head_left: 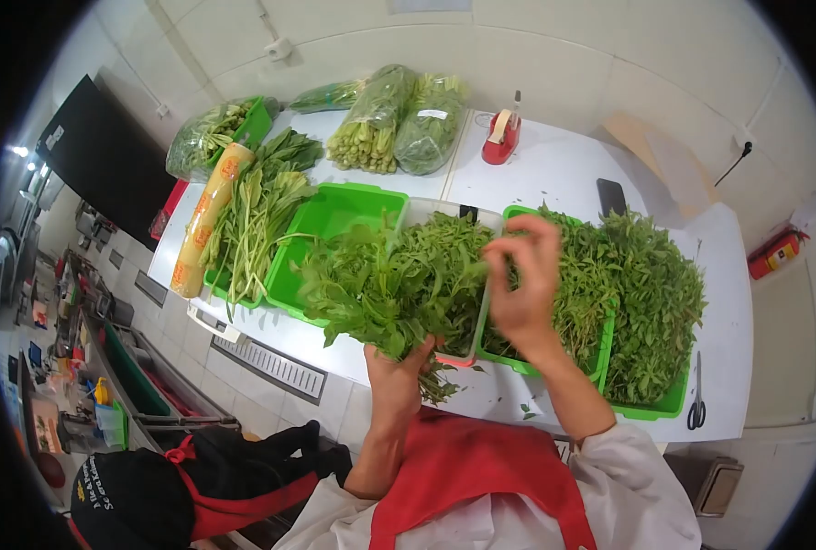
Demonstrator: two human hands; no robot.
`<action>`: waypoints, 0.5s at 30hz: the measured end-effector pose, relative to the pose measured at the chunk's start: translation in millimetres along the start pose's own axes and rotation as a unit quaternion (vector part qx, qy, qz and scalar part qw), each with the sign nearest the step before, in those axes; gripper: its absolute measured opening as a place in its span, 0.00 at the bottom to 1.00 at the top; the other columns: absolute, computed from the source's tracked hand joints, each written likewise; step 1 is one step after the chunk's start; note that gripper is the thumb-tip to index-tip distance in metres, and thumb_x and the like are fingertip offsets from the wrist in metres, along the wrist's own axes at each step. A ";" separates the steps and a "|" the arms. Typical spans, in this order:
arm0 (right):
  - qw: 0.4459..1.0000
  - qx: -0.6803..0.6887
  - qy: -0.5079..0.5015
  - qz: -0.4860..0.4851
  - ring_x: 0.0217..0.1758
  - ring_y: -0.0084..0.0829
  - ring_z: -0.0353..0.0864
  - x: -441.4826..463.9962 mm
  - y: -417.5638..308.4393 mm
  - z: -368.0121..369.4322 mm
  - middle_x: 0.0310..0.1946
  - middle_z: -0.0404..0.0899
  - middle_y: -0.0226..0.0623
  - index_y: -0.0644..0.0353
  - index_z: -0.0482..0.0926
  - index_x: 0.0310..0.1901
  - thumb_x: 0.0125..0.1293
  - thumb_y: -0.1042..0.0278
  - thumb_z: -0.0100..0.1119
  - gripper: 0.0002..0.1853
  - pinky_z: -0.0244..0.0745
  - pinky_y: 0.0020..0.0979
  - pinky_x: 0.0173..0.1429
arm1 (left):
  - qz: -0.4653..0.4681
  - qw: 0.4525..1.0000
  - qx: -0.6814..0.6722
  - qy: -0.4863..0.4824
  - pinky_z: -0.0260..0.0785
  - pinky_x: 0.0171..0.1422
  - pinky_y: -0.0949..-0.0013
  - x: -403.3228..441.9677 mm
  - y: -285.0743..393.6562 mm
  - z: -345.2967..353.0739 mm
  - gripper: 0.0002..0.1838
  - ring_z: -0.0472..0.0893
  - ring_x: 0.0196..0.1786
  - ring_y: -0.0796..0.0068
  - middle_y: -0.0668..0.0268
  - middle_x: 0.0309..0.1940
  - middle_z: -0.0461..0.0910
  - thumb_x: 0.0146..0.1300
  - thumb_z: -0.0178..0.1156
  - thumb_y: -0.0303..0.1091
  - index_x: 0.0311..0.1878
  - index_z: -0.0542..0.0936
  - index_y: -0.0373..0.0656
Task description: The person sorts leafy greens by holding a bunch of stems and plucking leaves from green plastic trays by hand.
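Left fingers [422, 353] clasp a leafy bunch [371, 298]; blurred right fingers [545, 240] seem curled, slightly apart.

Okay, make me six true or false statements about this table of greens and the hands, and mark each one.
1. The left hand grips a leafy bunch. True.
2. The right hand touches that bunch. False: the right hand is raised apart from it.
3. A red tape dispenser stands on the table. True.
4. The scissors are in the left hand. False: the scissors lie on the table.
5. The phone is inside a green tray. False: the phone lies on the table.
6. The apron is red. True.
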State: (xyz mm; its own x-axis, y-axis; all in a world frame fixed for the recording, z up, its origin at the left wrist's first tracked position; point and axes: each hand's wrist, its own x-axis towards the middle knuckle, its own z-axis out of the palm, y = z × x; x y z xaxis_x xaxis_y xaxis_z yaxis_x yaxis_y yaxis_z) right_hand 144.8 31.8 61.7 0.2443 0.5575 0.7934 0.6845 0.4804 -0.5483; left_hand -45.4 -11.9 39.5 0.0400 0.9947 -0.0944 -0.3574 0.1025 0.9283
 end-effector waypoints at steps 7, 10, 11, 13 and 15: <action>0.969 -0.182 -0.112 0.121 0.61 0.45 0.73 7.5 23.7 -83.9 0.56 0.74 0.46 0.63 0.84 0.50 0.66 0.78 0.59 0.12 0.68 0.44 0.66 | -0.020 0.999 -0.012 -0.047 0.63 0.27 0.74 0.5 -10.9 -12.5 0.11 0.79 0.29 0.75 0.59 0.34 0.82 0.63 0.62 0.13 0.45 0.75 0.37; 0.991 -0.078 -0.108 0.026 0.66 0.47 0.71 0.1 -3.9 -85.6 0.61 0.74 0.42 0.57 0.86 0.50 0.59 0.78 0.63 0.17 0.66 0.47 0.70 | -0.032 0.998 -0.018 -0.051 0.63 0.27 0.75 2.2 -11.2 -4.9 0.09 0.76 0.26 0.78 0.60 0.33 0.84 0.62 0.63 0.15 0.43 0.78 0.35; 0.989 -0.038 -0.124 -0.071 0.68 0.47 0.70 -2.0 -12.2 -83.1 0.62 0.74 0.40 0.53 0.87 0.50 0.56 0.77 0.64 0.18 0.63 0.49 0.71 | -0.039 0.999 -0.014 -0.034 0.62 0.26 0.76 0.9 -9.4 -1.4 0.06 0.73 0.23 0.81 0.61 0.31 0.85 0.61 0.64 0.17 0.41 0.81 0.34; 0.976 -0.070 -0.164 -0.127 0.71 0.48 0.67 -0.1 -27.7 -71.2 0.63 0.73 0.39 0.48 0.88 0.46 0.53 0.76 0.68 0.18 0.62 0.54 0.73 | -0.048 0.998 -0.018 -0.034 0.62 0.26 0.77 0.0 -5.5 3.0 0.06 0.73 0.23 0.81 0.61 0.30 0.85 0.62 0.64 0.17 0.40 0.81 0.34; 0.957 -0.100 -0.203 -0.184 0.73 0.50 0.64 0.2 -30.6 -60.7 0.64 0.73 0.38 0.44 0.89 0.43 0.50 0.74 0.71 0.17 0.60 0.59 0.74 | -0.054 0.998 -0.021 -0.034 0.62 0.26 0.77 -0.8 -4.0 2.9 0.05 0.73 0.23 0.81 0.62 0.30 0.85 0.62 0.65 0.17 0.40 0.81 0.34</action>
State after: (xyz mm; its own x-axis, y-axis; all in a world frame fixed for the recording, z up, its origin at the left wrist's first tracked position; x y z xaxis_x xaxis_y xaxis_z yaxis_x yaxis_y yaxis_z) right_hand 165.6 -23.9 94.6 -0.2970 0.6121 0.7329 0.8010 0.5775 -0.1577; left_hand -41.3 -13.1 36.8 0.1439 0.9754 -0.1669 -0.3868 0.2106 0.8978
